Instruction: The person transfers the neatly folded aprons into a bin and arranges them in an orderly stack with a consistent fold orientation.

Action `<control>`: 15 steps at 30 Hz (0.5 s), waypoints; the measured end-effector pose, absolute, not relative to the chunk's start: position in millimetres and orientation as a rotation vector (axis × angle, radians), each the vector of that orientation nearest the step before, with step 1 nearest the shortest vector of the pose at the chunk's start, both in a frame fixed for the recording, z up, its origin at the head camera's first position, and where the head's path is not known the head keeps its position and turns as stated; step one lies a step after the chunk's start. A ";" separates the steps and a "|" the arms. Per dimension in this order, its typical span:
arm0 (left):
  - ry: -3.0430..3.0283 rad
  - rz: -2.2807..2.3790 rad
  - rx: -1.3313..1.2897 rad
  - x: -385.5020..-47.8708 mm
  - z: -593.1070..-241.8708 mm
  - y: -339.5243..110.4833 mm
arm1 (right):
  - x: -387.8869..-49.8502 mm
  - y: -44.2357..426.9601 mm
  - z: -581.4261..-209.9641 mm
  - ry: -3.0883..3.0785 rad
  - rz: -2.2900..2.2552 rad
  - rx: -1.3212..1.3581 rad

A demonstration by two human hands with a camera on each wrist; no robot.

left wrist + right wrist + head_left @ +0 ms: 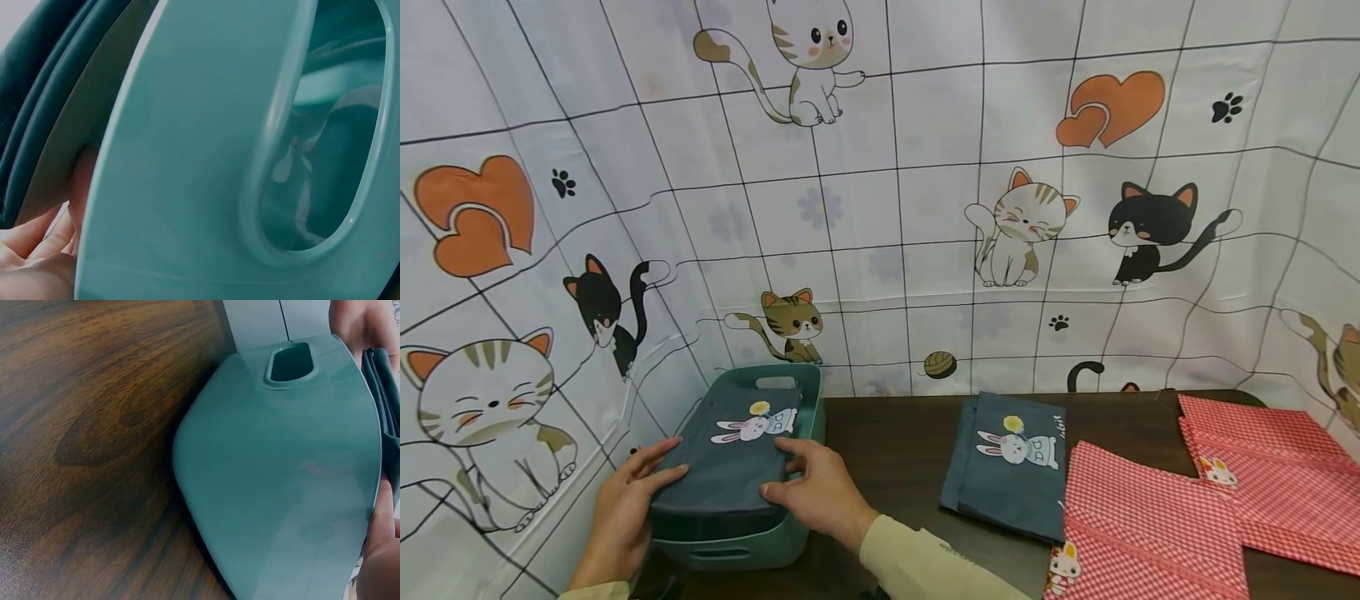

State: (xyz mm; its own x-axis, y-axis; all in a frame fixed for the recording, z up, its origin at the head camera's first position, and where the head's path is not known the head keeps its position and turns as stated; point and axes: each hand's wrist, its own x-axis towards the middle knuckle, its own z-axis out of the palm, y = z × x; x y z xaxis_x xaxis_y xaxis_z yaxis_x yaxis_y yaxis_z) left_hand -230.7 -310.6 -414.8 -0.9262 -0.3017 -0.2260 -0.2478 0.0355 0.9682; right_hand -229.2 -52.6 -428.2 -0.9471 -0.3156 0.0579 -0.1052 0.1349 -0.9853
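A folded dark blue-grey cloth (pixel 730 475) with a white rabbit and yellow flower print lies at the mouth of a green plastic basket (pixel 790 546), at the left of the table. My left hand (pixel 625 508) holds its left edge, thumb on top; in the left wrist view the fingers (pixel 47 269) show beneath the folded layers (pixel 50 106). My right hand (pixel 823 492) grips the right edge, thumb on the cloth and fingers partly hidden between it and the basket wall (pixel 275 469). The basket's inside is mostly covered.
A similar folded dark cloth (pixel 1011 467) lies mid-table on the brown wooden table (pixel 880 450). Two red-and-white checked cloths (pixel 1150 517) with rabbit patches spread on the right. A cat-printed white curtain (pixel 925 208) hangs behind and along the left, close to the basket.
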 end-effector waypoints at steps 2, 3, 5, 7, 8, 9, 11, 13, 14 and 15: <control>-2.228 -2.072 0.591 -230.7 -414.4 -310.2 | -229.3 -52.5 -428.5 2.250 -1.917 -0.407; -2.229 -2.076 0.587 -230.6 -414.1 -310.1 | -229.4 -52.5 -428.9 2.250 -1.918 -0.404; -2.232 -2.077 0.583 -230.3 -413.6 -310.1 | -229.6 -52.6 -429.7 2.247 -1.921 -0.407; -2.236 -2.079 0.581 -229.9 -413.3 -310.3 | -229.6 -52.4 -430.0 2.236 -1.926 -0.412; -2.237 -2.078 0.581 -229.8 -413.3 -310.3 | -229.7 -52.4 -430.2 2.231 -1.929 -0.417; -2.239 -2.077 0.581 -229.6 -413.3 -310.3 | -229.7 -52.2 -430.3 2.223 -1.932 -0.421; -2.241 -2.077 0.581 -229.2 -413.6 -310.2 | -229.6 -51.8 -430.4 2.201 -1.941 -0.429; -2.237 -2.080 0.580 -228.9 -413.9 -310.2 | -229.3 -51.2 -430.6 2.182 -1.950 -0.440; -2.234 -2.083 0.578 -228.8 -414.2 -310.1 | -229.1 -51.0 -430.7 2.172 -1.954 -0.444; -2.231 -2.086 0.576 -228.6 -414.4 -310.1 | -228.8 -50.7 -430.9 2.165 -1.956 -0.448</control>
